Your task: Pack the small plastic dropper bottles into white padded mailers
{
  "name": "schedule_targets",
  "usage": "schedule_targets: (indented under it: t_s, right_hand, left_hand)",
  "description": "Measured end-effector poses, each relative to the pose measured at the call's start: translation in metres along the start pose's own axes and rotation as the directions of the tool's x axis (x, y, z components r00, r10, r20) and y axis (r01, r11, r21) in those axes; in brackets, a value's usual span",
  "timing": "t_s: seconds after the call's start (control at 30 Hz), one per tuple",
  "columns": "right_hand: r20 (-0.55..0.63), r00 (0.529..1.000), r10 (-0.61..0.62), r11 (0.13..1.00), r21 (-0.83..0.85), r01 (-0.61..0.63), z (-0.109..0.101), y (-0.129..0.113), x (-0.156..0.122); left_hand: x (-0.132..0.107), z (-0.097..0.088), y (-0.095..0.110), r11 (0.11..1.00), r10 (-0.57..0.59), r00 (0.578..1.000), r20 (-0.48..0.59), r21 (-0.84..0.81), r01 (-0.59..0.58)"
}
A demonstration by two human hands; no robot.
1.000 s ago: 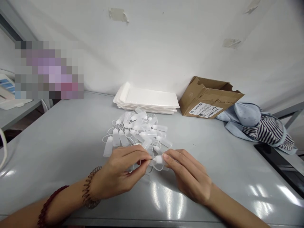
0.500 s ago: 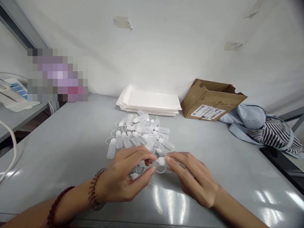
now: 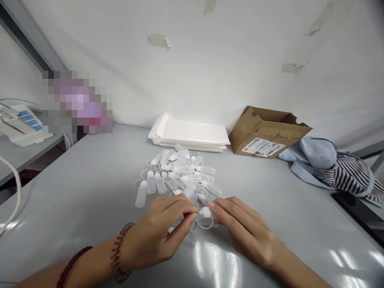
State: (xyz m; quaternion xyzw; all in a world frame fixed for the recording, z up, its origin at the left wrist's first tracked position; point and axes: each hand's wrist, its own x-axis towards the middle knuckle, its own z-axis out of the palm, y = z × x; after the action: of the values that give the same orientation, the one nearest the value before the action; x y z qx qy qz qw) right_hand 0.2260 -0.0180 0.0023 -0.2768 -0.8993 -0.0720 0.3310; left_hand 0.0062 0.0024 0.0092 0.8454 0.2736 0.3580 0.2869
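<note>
Both my hands meet over the grey table, close to its near edge. My left hand is closed, thumb and fingers pinching one end of a small translucent white plastic bottle with a looped tether. My right hand pinches the bottle's white cap end from the other side. Just beyond my fingers lies a pile of several similar small bottles with loops. A coiled band and a dark red bracelet sit on my left wrist.
A stack of flat white bags lies against the wall behind the pile. A tipped brown cardboard box with a label stands to its right. Blue and striped clothing is heaped at the right. A white device sits far left.
The view has tilted, so everything sits lower in the picture. My hands stay together on the same small bottle, and the left fingers have closed back onto it.
</note>
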Motion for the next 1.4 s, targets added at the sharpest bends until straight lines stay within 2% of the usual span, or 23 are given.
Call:
schedule_targets:
  t_s: [0.2,0.3,0.4,0.47,0.53,0.63,0.7,0.8,0.9,1.13,1.27,1.4]
  right_hand:
    - [0.025,1.000,0.002,1.000,-0.018,-0.001,-0.003,-0.003,-0.001]
    - [0.062,0.997,0.046,0.993,0.110,-0.052,-0.001,0.003,-0.001]
    - [0.119,0.976,0.182,0.942,0.263,-0.207,0.003,0.016,-0.001]
    - [0.178,0.934,0.309,0.904,0.250,-0.347,0.006,0.026,-0.001]
    - [0.216,0.899,0.381,0.888,0.185,-0.421,0.011,0.036,-0.001]
    - [0.288,0.878,0.381,0.900,0.103,-0.424,0.018,0.046,0.000]
    - [0.352,0.853,0.384,0.906,0.033,-0.421,0.022,0.048,0.001]
    - [0.412,0.807,0.423,0.898,-0.073,-0.434,0.026,0.048,0.002]
    - [0.404,0.803,0.438,0.894,-0.100,-0.437,0.026,0.049,0.002]
    - [0.340,0.826,0.449,0.891,-0.100,-0.443,0.018,0.053,-0.007]
    - [0.242,0.845,0.477,0.878,-0.104,-0.466,0.017,0.059,-0.012]
    - [0.105,0.848,0.520,0.854,-0.082,-0.514,0.015,0.063,-0.012]
  left_hand:
    - [-0.002,-0.001,0.005,1.000,-0.014,1.000,0.023,0.011,0.014]
    - [0.000,-0.003,0.003,0.999,-0.021,0.999,0.037,0.026,0.020]
    - [0.004,-0.010,-0.002,0.995,-0.065,0.998,0.007,0.078,0.065]
    - [0.008,-0.017,-0.008,0.981,-0.131,0.988,-0.076,0.132,0.140]
    - [0.012,-0.025,-0.013,0.956,-0.209,0.958,-0.197,0.163,0.243]
    - [0.015,-0.033,-0.021,0.911,-0.343,0.881,-0.326,0.113,0.397]
    - [0.017,-0.034,-0.024,0.876,-0.415,0.849,-0.327,0.108,0.470]
    - [0.018,-0.032,-0.028,0.824,-0.477,0.832,-0.285,0.184,0.536]
    - [0.018,-0.028,-0.029,0.800,-0.490,0.828,-0.275,0.235,0.551]
    - [0.013,-0.026,-0.020,0.835,-0.466,0.863,-0.196,0.226,0.502]
    - [0.011,-0.024,-0.017,0.848,-0.471,0.872,-0.131,0.206,0.489]
    - [0.010,-0.024,-0.016,0.859,-0.450,0.886,-0.111,0.220,0.463]
